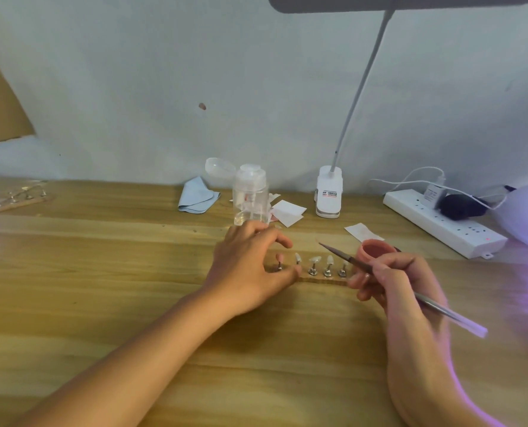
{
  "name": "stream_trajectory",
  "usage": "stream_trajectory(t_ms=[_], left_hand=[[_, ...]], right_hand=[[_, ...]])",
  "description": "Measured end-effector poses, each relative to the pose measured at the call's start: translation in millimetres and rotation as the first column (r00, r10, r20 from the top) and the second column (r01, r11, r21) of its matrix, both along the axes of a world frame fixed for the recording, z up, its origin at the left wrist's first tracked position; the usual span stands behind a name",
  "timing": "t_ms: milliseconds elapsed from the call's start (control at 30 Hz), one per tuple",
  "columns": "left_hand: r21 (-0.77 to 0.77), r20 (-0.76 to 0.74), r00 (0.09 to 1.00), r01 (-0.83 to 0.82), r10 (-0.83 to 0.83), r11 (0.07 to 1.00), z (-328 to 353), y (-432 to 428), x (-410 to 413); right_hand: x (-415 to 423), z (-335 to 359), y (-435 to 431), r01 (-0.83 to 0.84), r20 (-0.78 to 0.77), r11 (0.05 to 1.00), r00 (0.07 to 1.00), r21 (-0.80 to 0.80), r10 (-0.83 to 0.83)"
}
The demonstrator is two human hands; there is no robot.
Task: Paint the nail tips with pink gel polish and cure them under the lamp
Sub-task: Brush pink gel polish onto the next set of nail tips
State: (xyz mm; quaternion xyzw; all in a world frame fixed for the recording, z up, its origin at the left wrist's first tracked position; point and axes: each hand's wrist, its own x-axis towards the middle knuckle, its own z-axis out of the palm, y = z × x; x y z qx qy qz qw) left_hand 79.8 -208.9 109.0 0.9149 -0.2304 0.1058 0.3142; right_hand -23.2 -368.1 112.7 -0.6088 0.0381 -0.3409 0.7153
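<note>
Nail tips [313, 261] stand five in a row on a holder strip [324, 281] at mid bench [133, 272]. Only the leftmost looks pink and the four to its right look unpainted, so painting seems barely begun and all curing is left. The left hand [250, 266] has its fingers curled round the strip's left end, while the right hand [395, 282] pinches the brush [338, 253] beside the open pink gel pot [376, 249]; the purple-glowing lamp [524, 217] sits far right.
</note>
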Motion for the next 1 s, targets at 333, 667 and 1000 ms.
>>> stream_trajectory(t_ms=[333, 667, 1000], left_hand=[[0.094, 0.299, 0.953, -0.082, 0.05, 0.992, -8, -14, -5], [0.035, 0.514, 0.843, 0.163, -0.158, 0.986, 8, -14, -44], [-0.009, -0.017, 0.956, 0.291, -0.291, 0.957, -9, -6, -35]], right_hand=[[-1, -1, 0, 0.0, 0.022, 1.0, 1.0, 0.007, 0.0], [-15, 20, -18, -0.007, 0.115, 0.99, 0.993, -0.138, 0.023], [-9, 7, -24, -0.163, -0.19, 0.985, 0.967, 0.059, 0.171]])
